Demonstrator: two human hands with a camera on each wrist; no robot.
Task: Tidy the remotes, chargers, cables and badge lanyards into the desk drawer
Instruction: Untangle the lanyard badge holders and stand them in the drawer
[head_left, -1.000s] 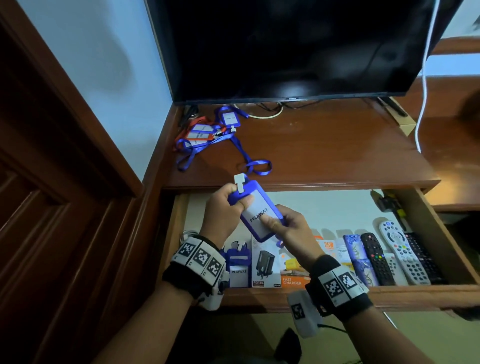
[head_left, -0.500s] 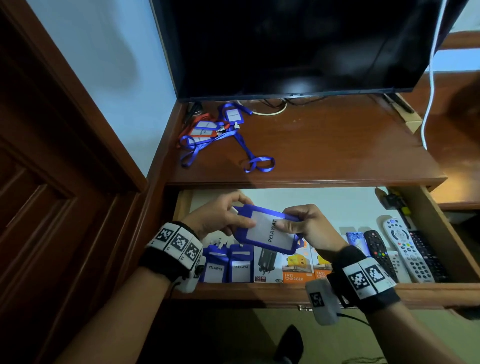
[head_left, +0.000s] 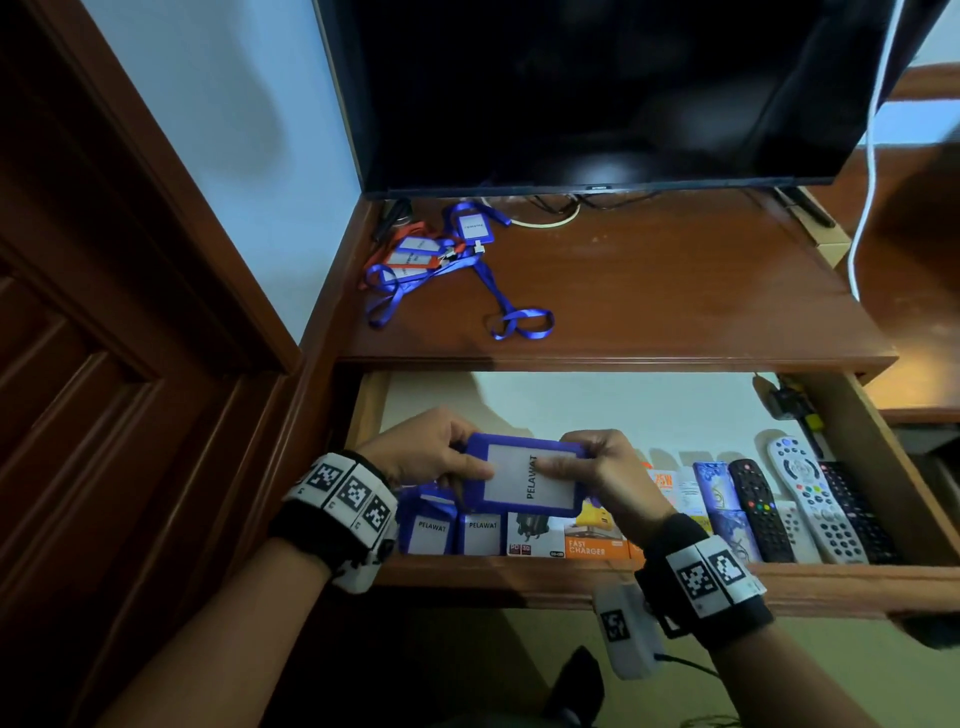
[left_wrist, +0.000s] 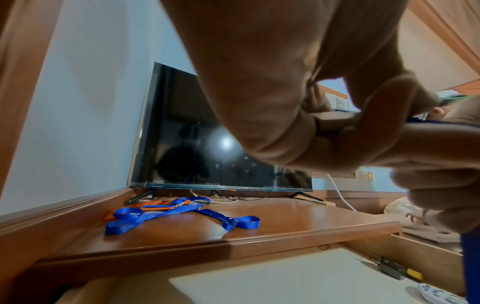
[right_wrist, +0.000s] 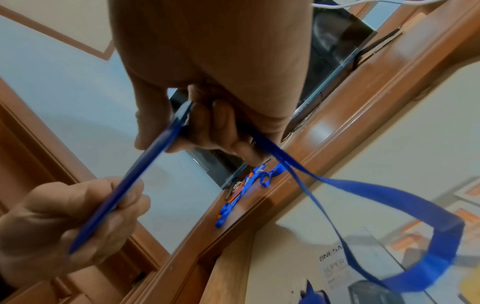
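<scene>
Since a second ago, in the head view, we have turned the blue badge holder (head_left: 524, 480) from upright to flat and lowered it over the open drawer (head_left: 675, 584), left hand (head_left: 426, 452) and right hand (head_left: 605, 467) each pinching an end; it reads "PELAWAT", like two holders filed below beside a "FAST CHARGER" box (head_left: 592, 543), so filing it looks close. Our left wrist view shows more lanyards (left_wrist: 182, 214) waiting on the surface (left_wrist: 298, 222); the right wrist view shows fingers (right_wrist: 207, 125) clamped on the holder's edge, its strap (right_wrist: 389, 205) dangling
</scene>
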